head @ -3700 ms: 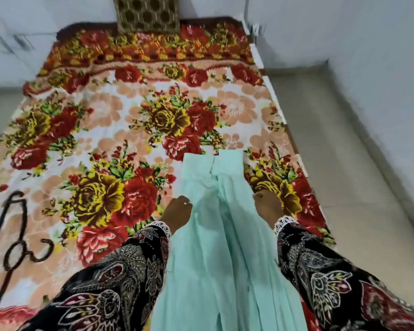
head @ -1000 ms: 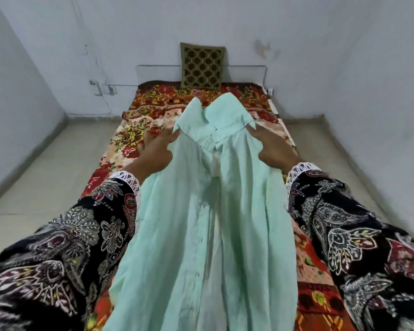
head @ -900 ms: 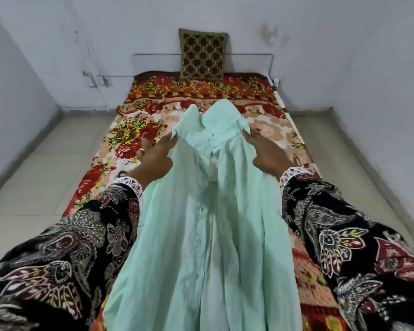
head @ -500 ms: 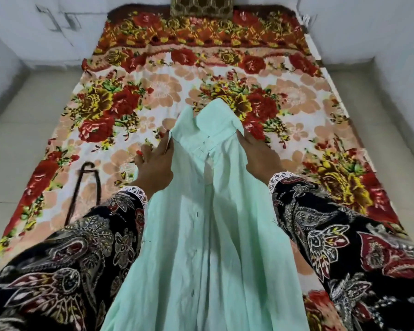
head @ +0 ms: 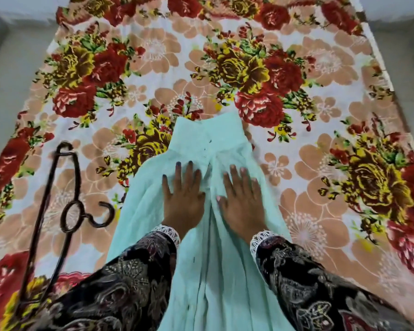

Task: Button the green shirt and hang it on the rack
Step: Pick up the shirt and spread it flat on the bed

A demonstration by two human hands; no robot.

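On green shirt [head: 208,271], both hands flat, fingers straight.

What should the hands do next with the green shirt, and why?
Probably slide the right hand up to the collar to find the top button. Both it and the left hand lie flat on the green shirt, its front looks unfastened, and the hanger waits untouched beside it.

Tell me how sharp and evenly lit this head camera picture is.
Head view: soft, even light, no glare; the hands, left and right, cast only faint shadows on the green shirt. The hanger and sleeves smear near the lower edge; the wide lens bows the blanket edges.
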